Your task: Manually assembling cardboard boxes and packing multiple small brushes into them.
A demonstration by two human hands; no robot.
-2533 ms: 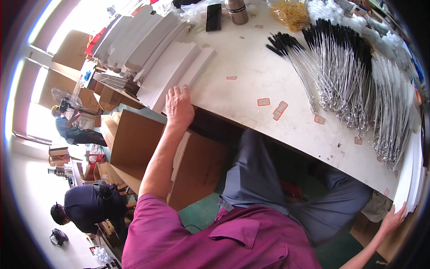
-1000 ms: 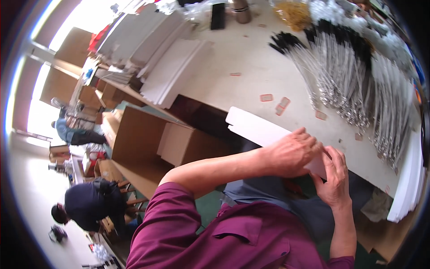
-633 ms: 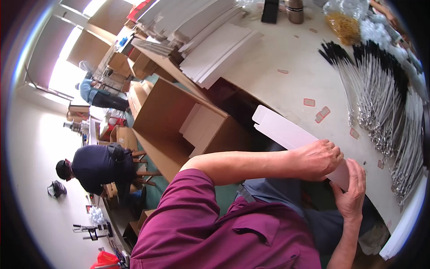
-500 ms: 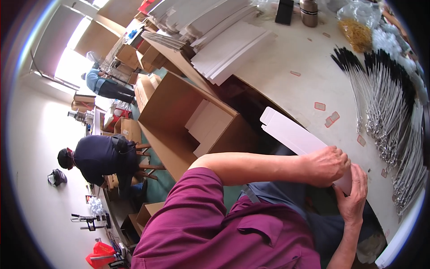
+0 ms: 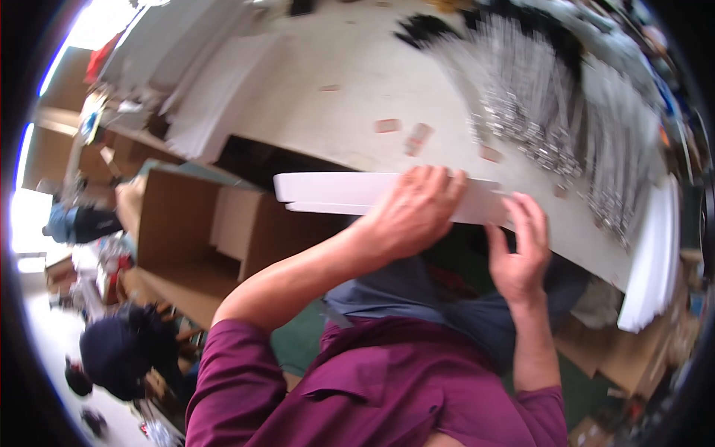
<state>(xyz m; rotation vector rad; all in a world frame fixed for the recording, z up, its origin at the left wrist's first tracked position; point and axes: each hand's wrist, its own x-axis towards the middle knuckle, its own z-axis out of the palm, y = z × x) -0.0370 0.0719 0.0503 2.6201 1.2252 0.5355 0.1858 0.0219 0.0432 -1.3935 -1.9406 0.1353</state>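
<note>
A long, narrow white cardboard box (image 5: 335, 192) lies crosswise in front of me, above my lap at the table's near edge. My left hand (image 5: 421, 208) is closed over it right of its middle, with the fingers across the top. At the box's right end is my right hand (image 5: 521, 257), its thumb and fingers bent around the end flaps. The flaps are partly hidden by those fingers. The box's left end sticks out past my left wrist.
Bundles of silvery strands with black ends (image 5: 521, 97) cover the table's right side. Flat white cartons (image 5: 216, 89) are stacked at the far left. Below them stands an open brown carton (image 5: 179, 216). More white pieces (image 5: 652, 261) rest at the right edge. A person (image 5: 123, 350) works at lower left.
My view has swung to the right. The white box has turned from slanting to nearly level. My right hand's fingers have spread a little at its end, while my left hand still grips it.
</note>
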